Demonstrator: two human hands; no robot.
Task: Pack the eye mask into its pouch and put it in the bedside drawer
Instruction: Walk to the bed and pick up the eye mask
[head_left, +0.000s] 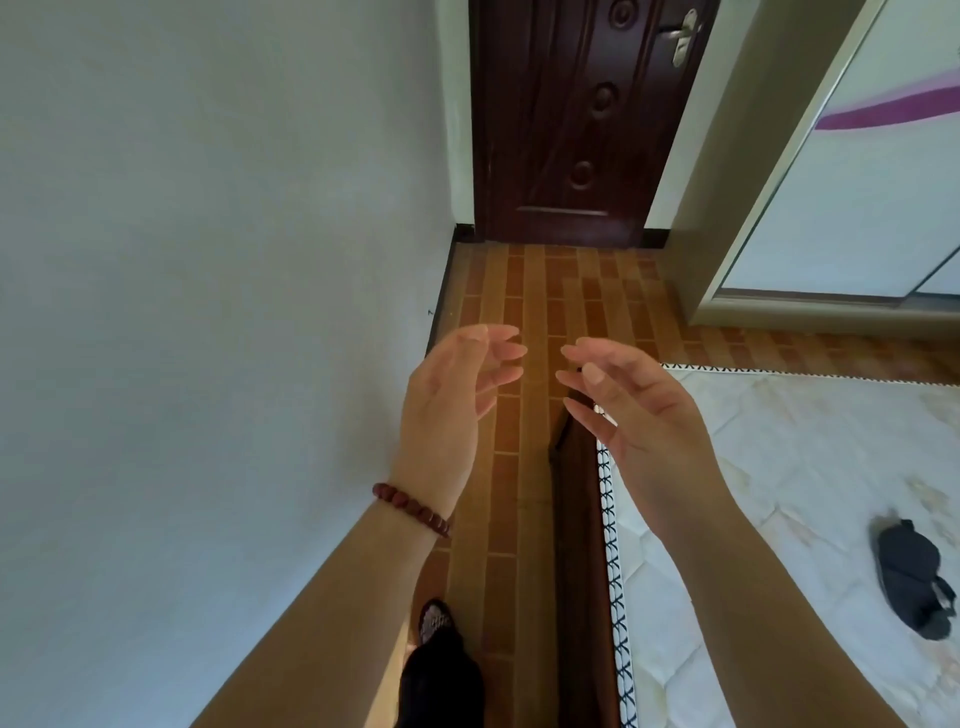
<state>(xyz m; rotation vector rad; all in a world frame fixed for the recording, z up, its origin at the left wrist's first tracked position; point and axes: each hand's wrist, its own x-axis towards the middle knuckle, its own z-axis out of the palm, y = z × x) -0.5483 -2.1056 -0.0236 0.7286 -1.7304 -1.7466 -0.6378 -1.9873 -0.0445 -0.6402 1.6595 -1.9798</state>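
A dark eye mask (911, 577) lies flat on the white mattress (779, 519) at the far right, its strap trailing toward the lower right. My left hand (452, 395) and my right hand (634, 410) are raised in front of me, palms facing each other, fingers relaxed and slightly bent, holding nothing. Both hands hover over the floor strip and the mattress edge, well left of the mask. No pouch and no bedside drawer are in view.
A narrow strip of brown tiled floor (519, 467) runs between the grey wall (208, 312) on the left and the bed. A dark wooden door (576, 119) stands shut at the far end. A wardrobe (841, 208) is at the upper right. My foot (441, 670) is on the floor.
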